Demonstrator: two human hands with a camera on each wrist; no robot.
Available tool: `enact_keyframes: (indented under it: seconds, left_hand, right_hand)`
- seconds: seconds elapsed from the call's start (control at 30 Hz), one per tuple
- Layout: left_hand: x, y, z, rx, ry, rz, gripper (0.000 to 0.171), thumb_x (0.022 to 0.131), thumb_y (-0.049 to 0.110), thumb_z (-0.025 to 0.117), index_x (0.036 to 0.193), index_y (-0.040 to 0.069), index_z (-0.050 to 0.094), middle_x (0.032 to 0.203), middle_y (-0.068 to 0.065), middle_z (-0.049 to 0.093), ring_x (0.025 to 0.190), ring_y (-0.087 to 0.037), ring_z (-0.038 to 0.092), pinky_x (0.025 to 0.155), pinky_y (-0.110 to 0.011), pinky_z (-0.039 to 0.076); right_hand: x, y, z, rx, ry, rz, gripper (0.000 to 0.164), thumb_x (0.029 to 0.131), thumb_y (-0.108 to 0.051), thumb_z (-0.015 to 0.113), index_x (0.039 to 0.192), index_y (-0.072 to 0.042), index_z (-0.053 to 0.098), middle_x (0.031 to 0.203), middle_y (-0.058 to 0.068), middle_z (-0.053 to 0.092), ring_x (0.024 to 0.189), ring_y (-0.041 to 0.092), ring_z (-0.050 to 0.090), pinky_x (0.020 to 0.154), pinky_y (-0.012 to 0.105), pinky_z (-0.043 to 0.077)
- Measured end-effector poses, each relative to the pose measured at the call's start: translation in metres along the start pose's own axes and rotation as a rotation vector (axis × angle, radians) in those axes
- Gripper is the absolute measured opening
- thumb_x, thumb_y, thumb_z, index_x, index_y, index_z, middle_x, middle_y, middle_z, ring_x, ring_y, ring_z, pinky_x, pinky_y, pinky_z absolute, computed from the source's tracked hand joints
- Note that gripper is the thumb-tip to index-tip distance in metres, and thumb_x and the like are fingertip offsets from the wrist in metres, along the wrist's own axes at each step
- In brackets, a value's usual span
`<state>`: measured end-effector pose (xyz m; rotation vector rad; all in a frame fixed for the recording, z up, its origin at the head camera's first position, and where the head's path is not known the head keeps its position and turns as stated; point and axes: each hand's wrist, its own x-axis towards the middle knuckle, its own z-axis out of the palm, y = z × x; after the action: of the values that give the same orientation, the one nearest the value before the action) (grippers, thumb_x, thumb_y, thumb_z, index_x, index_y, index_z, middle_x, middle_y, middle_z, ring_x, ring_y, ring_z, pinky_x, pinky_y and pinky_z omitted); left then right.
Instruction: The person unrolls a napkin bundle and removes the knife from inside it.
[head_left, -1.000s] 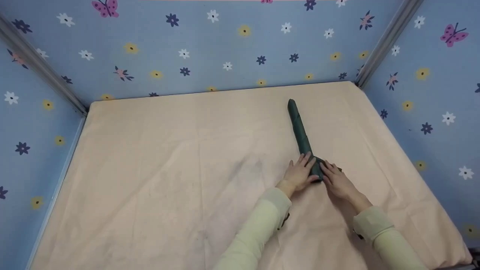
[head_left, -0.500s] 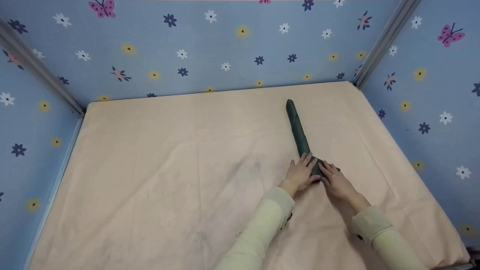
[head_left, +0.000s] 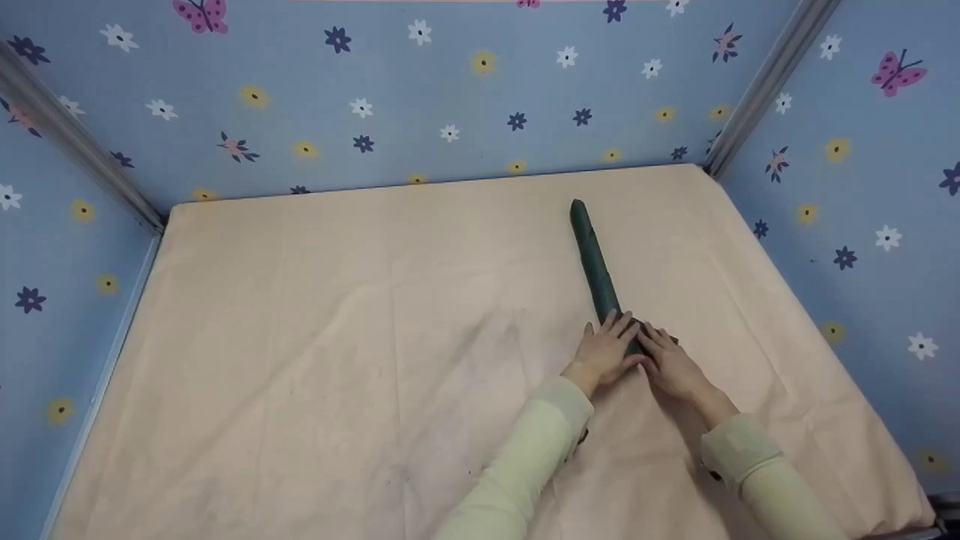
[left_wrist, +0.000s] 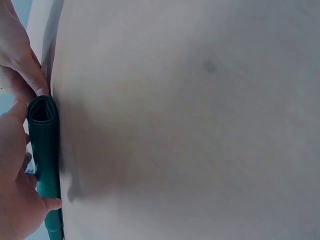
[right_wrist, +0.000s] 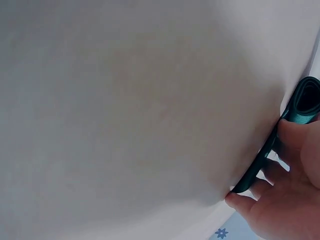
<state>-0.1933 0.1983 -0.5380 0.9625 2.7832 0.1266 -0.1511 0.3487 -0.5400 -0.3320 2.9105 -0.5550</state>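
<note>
A dark green sheet, rolled into a long narrow tube (head_left: 592,259), lies on the peach cloth in the head view. My left hand (head_left: 604,354) lies over the tube's near part with its fingers spread and fairly straight. In the left wrist view, the layered, hollow end of the roll (left_wrist: 45,130) sits beside that thumb. A flat loose flap (right_wrist: 252,172) extends to the right from the roll. My right hand (head_left: 675,365) presses along this flap, fingers extended, thumb close to the left thumb. Both hands cover most of the near end in the head view.
The peach cloth (head_left: 300,337) has creases and faint dark smudges. Blue flowered panels (head_left: 405,82) stand behind it and at both sides, with grey metal posts (head_left: 772,82) at the back corners.
My left hand has slid slightly right, farther over the roll, so less green shows between the hands. The right hand has barely moved. The head view has shifted a little.
</note>
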Motion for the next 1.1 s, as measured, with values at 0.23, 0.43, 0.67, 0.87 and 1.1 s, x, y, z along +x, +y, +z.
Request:
enact_keyframes:
  seconds: [0.23,0.43,0.67,0.87,1.1]
  left_hand:
    - [0.001,-0.001,0.004,0.008,-0.021,-0.014,0.063,0.086,0.06,0.017,0.141,0.03,0.02,0.147,0.009,0.008,0.134,-0.013,0.003,0.102,-0.042,0.023]
    - [-0.002,-0.002,0.003,0.012,0.003,-0.008,0.061,0.086,0.061,0.018,0.14,0.032,0.024,0.147,0.008,0.01,0.134,-0.015,0.006,0.101,-0.041,0.025]
    - [-0.005,-0.003,0.004,-0.02,0.028,0.004,0.058,0.088,0.058,0.023,0.139,0.033,0.026,0.147,0.008,0.011,0.134,-0.016,0.006,0.101,-0.042,0.024]
    - [-0.006,-0.005,0.004,-0.007,0.041,0.011,0.056,0.088,0.057,0.025,0.138,0.033,0.031,0.147,0.007,0.013,0.134,-0.017,0.008,0.101,-0.041,0.025]
    - [-0.01,-0.008,0.0,0.003,0.024,0.024,0.056,0.088,0.057,0.026,0.138,0.032,0.031,0.147,0.006,0.013,0.134,-0.017,0.009,0.101,-0.039,0.025]
  right_hand:
    - [0.0,0.0,0.0,0.001,0.006,-0.001,0.048,0.091,-0.008,0.048,0.133,0.007,0.031,0.139,0.026,0.023,0.125,0.046,0.017,0.093,0.06,0.022]
    - [0.001,0.0,0.001,0.011,-0.003,0.005,0.048,0.091,-0.009,0.048,0.134,0.006,0.032,0.14,0.025,0.022,0.126,0.046,0.017,0.093,0.061,0.022]
    - [0.0,0.002,0.001,0.003,0.005,-0.006,0.049,0.091,-0.009,0.047,0.135,0.004,0.031,0.14,0.025,0.021,0.126,0.046,0.016,0.092,0.062,0.021]
    - [0.0,0.002,0.002,0.007,0.036,-0.031,0.049,0.09,-0.009,0.048,0.135,0.003,0.031,0.139,0.026,0.023,0.124,0.047,0.018,0.091,0.063,0.022]
    - [0.0,0.002,0.002,-0.001,0.043,-0.034,0.049,0.09,-0.009,0.048,0.135,0.003,0.032,0.138,0.026,0.024,0.124,0.047,0.02,0.092,0.062,0.022]
